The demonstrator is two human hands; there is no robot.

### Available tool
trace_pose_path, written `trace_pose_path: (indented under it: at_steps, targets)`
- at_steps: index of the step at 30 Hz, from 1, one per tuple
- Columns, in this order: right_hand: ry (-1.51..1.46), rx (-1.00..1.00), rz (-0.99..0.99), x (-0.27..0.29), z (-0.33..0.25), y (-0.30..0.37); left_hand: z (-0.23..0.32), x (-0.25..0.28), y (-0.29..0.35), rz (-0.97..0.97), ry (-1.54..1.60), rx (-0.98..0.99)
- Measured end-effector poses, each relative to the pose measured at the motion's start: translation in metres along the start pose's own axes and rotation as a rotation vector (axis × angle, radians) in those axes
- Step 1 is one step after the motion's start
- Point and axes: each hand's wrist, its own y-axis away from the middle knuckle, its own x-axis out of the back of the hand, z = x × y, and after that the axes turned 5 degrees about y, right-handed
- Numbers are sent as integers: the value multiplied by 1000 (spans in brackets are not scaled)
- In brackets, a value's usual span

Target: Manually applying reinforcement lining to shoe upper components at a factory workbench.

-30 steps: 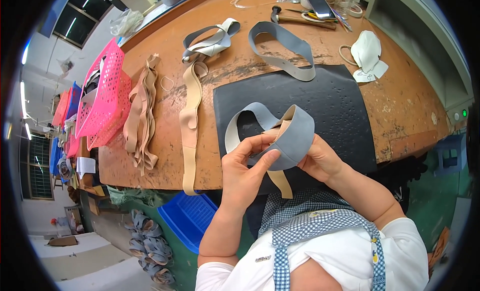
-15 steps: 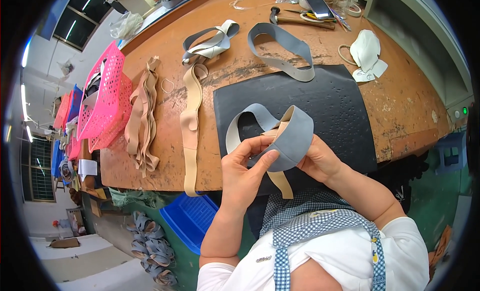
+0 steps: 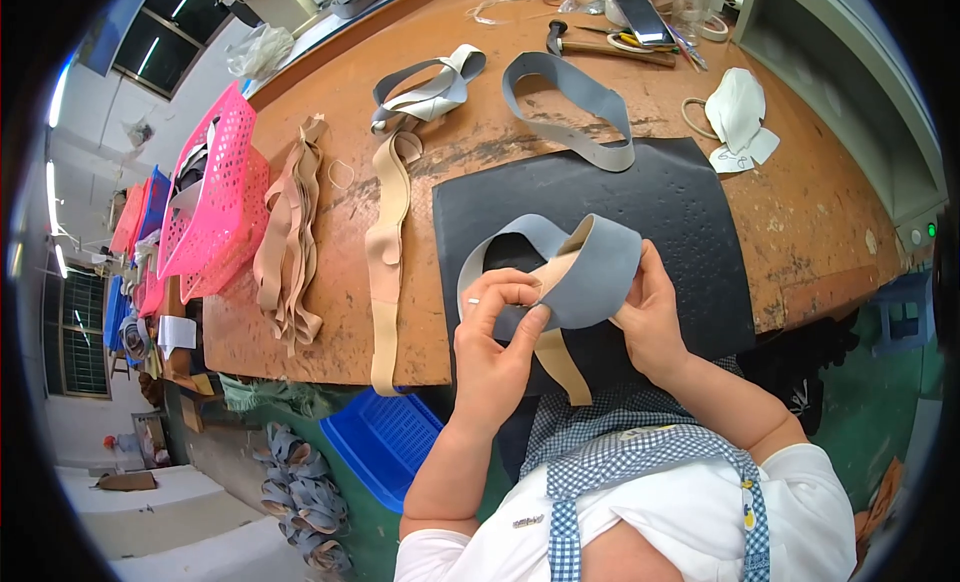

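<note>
Over the black mat (image 3: 690,207), a looped grey-blue leather strip (image 3: 600,274) is held up between my hands. Its pale inner face shows, with a beige strip (image 3: 563,367) along it whose tail hangs down toward my apron. My left hand (image 3: 492,357) pinches the near left edge with thumb and fingers; a ring is on one finger. At the right end, my right hand (image 3: 655,322) grips the edge, with some fingertips hidden behind the leather. Past the mat's far edge lies another grey-blue strip loop (image 3: 580,100).
To the left lie a beige strip stack (image 3: 386,252), a bundle of tan strips (image 3: 290,232) and a pink basket (image 3: 215,202). A hammer (image 3: 610,50), a phone (image 3: 642,20) and a white mask (image 3: 736,107) are at the back right. Below sits a blue crate (image 3: 380,442).
My right hand has shifted a little right and up, tilting the grey-blue strip and widening its near face. My left hand keeps its pinch. The whole view has shifted slightly.
</note>
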Motion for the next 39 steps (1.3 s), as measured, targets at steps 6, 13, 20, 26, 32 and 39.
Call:
trace_pose_path:
  at_steps: [6,13,20,26,32,39]
  targets:
    - [-493,-250,-465,15,-35,-15,1,8,7,-71,210,295]
    - [-281,-389,-199,11,-38,-22,9,8,6,-172,166,286]
    - [-251,-301,-107,2,-34,-23,2,13,2,-197,138,135]
    - [-174,-49,-130,-14,-43,-31,23,-1,-11,6,87,190]
    - [-372,113,-229,-10,-90,-67,55,24,-43,17,-107,-253]
    - [-264,-85,-87,9,-40,-66,1,16,-24,-57,42,78]
